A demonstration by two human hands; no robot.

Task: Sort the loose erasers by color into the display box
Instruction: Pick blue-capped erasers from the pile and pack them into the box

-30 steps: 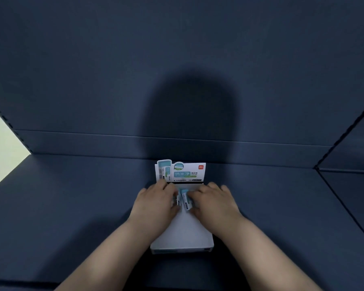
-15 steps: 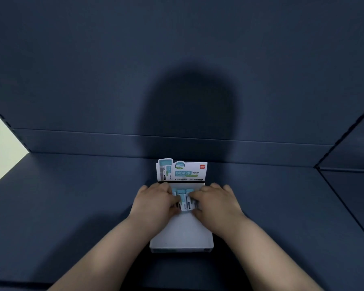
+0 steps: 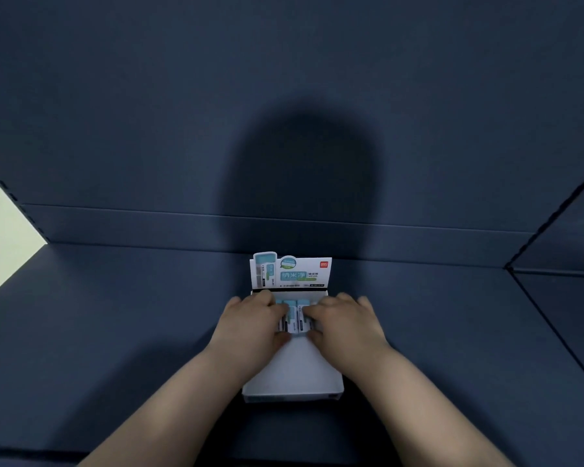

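Teal-sleeved erasers (image 3: 292, 315), which we judge light, firm and slick-wrapped, lie in the box (image 3: 292, 369) between our left hand (image 3: 253, 320) and right hand (image 3: 346, 321), both pinching the row, best held by its outer ends.

Dark blue all round, dimly lit
A rounded shadow (image 3: 304, 170) falls on the back wall (image 3: 149, 96) above the blue tabletop (image 3: 115, 332); a pale green patch (image 3: 0, 237) shows far left
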